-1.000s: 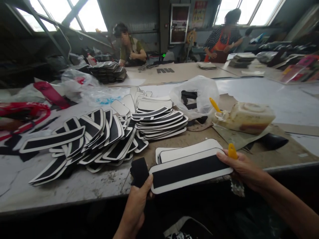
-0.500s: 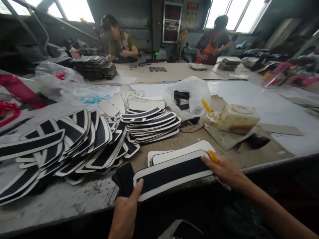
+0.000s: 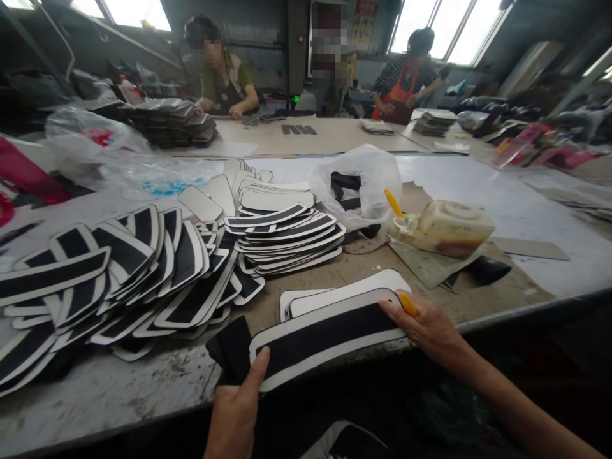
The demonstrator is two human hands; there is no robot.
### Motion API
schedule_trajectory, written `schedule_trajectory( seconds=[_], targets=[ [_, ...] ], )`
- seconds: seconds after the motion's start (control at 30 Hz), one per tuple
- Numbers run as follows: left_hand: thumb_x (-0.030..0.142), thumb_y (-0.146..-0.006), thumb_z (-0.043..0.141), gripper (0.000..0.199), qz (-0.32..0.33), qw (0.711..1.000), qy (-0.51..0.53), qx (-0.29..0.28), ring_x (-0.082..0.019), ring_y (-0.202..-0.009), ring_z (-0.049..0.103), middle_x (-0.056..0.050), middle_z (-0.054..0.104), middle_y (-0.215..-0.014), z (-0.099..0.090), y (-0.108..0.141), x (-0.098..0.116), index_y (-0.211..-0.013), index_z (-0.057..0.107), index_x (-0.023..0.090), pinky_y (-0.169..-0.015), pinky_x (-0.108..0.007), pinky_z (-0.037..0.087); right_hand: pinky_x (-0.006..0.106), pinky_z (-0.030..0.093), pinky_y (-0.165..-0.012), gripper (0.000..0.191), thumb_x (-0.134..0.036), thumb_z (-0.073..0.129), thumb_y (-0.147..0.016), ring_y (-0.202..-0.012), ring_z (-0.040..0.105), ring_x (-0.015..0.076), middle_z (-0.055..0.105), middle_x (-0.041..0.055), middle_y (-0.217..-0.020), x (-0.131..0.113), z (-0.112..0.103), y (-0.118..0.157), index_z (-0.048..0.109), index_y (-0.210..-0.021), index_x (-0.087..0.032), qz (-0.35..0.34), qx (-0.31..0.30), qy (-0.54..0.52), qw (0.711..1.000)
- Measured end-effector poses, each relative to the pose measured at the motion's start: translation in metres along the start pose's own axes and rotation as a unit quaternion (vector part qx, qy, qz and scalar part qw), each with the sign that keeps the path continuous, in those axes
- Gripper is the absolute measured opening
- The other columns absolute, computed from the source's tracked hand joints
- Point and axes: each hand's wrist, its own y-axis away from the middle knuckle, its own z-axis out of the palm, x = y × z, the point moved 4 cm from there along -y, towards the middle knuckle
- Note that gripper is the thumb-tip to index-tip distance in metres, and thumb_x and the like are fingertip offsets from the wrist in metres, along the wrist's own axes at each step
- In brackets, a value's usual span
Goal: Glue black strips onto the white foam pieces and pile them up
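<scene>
A curved panel (image 3: 325, 338), white-edged with a black strip along its middle, is held by both ends at the table's front edge. My left hand (image 3: 239, 401) grips its left end, thumb on top. At its right end, my right hand (image 3: 415, 322) has its thumb on the panel, and a small yellow tool (image 3: 408, 305) shows between its fingers. Plain white panels (image 3: 349, 290) lie just behind the held one. Black fabric (image 3: 233, 347) sits beside its left end. Piles of similar black-and-white panels (image 3: 291, 236) stand farther back and spread out to the left.
A stained plastic container (image 3: 452, 226) with a yellow-handled brush (image 3: 393, 202) lies behind my right hand. Near it is a clear bag (image 3: 382, 172) holding black pieces. Two people (image 3: 227, 83) work across the table, with stacks (image 3: 167, 121) near them.
The view has shifted slightly. Both hands still hold the panel, and my right thumb sits a little farther in on it. The people across the table have moved their arms.
</scene>
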Motion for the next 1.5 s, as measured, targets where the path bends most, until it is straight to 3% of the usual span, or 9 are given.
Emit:
schedule_trajectory(
  seconds=[0.17, 0.37, 0.53, 0.67, 0.8, 0.93, 1.2, 1.5],
  targets=[
    [0.039, -0.065, 0.076, 0.046, 0.028, 1.0, 0.002, 0.001, -0.029, -0.108, 0.057, -0.008, 0.07, -0.088, 0.001, 0.001, 0.002, -0.1, 0.065, 0.013, -0.103, -0.041, 0.037, 0.026, 0.031, -0.048, 0.041, -0.051, 0.04, -0.088, -0.049, 0.036, 0.0121, 0.036, -0.0035, -0.054, -0.001, 0.002, 0.0, 0.034, -0.058, -0.023, -0.006, -0.009, 0.008, 1.0],
    [0.038, -0.064, 0.076, 0.041, 0.027, 0.999, -0.013, 0.028, -0.03, -0.1, 0.061, -0.009, 0.07, -0.082, 0.0, 0.001, -0.001, -0.096, 0.066, 0.013, -0.098, -0.045, 0.042, 0.026, 0.031, -0.049, 0.04, -0.052, 0.041, -0.088, -0.047, 0.04, 0.0124, 0.04, -0.0033, -0.053, 0.002, 0.002, 0.002, 0.039, -0.061, -0.023, -0.012, 0.007, 0.042, 0.999],
    [0.041, -0.066, 0.075, 0.046, -0.001, 1.0, -0.015, 0.007, -0.03, -0.107, 0.057, -0.01, 0.069, -0.1, 0.001, 0.0, -0.005, -0.102, 0.065, 0.014, -0.099, -0.042, 0.041, 0.026, 0.03, -0.049, 0.042, -0.055, 0.039, -0.088, -0.046, 0.038, 0.0123, 0.038, -0.0036, -0.051, 0.0, 0.002, 0.003, 0.037, -0.06, -0.023, -0.015, 0.024, 0.054, 0.998],
    [0.04, -0.067, 0.075, 0.051, 0.014, 1.0, -0.007, 0.008, -0.026, -0.114, 0.053, -0.007, 0.063, -0.116, 0.004, 0.003, -0.002, -0.11, 0.061, 0.017, -0.104, -0.038, 0.037, 0.026, 0.03, -0.048, 0.044, -0.055, 0.037, -0.088, -0.046, 0.038, 0.0122, 0.037, -0.0036, -0.051, -0.001, 0.002, 0.003, 0.035, -0.058, -0.023, -0.016, 0.024, 0.057, 0.998],
    [0.041, -0.063, 0.076, 0.044, -0.021, 0.999, -0.029, 0.025, -0.03, -0.095, 0.063, -0.01, 0.071, -0.086, 0.004, 0.006, -0.003, -0.094, 0.068, 0.011, -0.083, -0.036, 0.053, 0.026, 0.03, -0.049, 0.043, -0.053, 0.036, -0.089, -0.046, 0.039, 0.0126, 0.039, -0.0032, -0.051, -0.001, 0.003, 0.003, 0.035, -0.059, -0.023, -0.016, 0.019, 0.072, 0.997],
    [0.045, -0.064, 0.075, 0.045, -0.058, 0.997, -0.047, 0.012, -0.031, -0.076, 0.066, -0.009, 0.068, -0.06, 0.005, 0.009, -0.006, -0.088, 0.069, 0.008, -0.066, -0.036, 0.056, 0.027, 0.029, -0.049, 0.043, -0.053, 0.036, -0.089, -0.045, 0.039, 0.0128, 0.038, -0.0033, -0.05, 0.0, 0.003, 0.004, 0.033, -0.058, -0.023, -0.021, 0.028, 0.085, 0.996],
    [0.045, -0.064, 0.075, 0.042, -0.028, 0.998, -0.047, 0.024, -0.03, -0.093, 0.063, -0.01, 0.071, -0.077, 0.005, 0.007, -0.007, -0.088, 0.068, 0.011, -0.083, -0.037, 0.052, 0.027, 0.028, -0.05, 0.042, -0.052, 0.034, -0.089, -0.046, 0.038, 0.0135, 0.035, -0.0035, -0.051, 0.004, 0.005, 0.003, 0.031, -0.057, -0.024, 0.0, 0.012, 0.071, 0.997],
    [0.038, -0.067, 0.075, 0.04, -0.069, 0.997, 0.013, -0.018, -0.028, -0.101, 0.06, -0.01, 0.071, -0.087, 0.005, -0.002, -0.006, -0.094, 0.067, 0.01, -0.096, -0.037, 0.044, 0.026, 0.033, -0.052, 0.039, -0.049, 0.04, -0.089, -0.053, 0.039, 0.0135, 0.041, -0.0022, -0.058, 0.015, 0.006, 0.0, 0.038, -0.061, -0.023, 0.031, -0.036, -0.039, 0.998]
  ],
)
